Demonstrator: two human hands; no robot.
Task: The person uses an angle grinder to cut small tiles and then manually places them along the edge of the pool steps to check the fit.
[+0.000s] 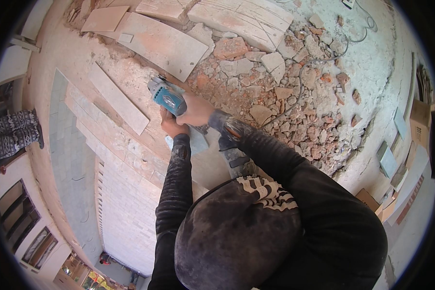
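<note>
A teal angle grinder point(169, 99) with a grey metal head is in both my hands, over a dusty, broken edge of masonry. My right hand point(196, 110) wraps round the grinder's body from the right. On its lower left side, my left hand point(174, 126) is closed against the tool, its fingertips partly hidden. Pale dust blurs the surface by the grinder's head, and I cannot make out the disc clearly. Just beneath my wrists lies a light blue-grey tile piece point(198, 140). A long narrow stone strip point(117, 98) lies to the left of the grinder.
Broken brick and mortar rubble point(295, 108) spreads to the right, with a grey cable point(300, 79) running across it. Large slabs point(164, 46) and a thick block point(241, 21) lie at the far side. Cardboard boxes point(420, 123) stand at the right edge. Another person's patterned clothing point(14, 133) shows at left.
</note>
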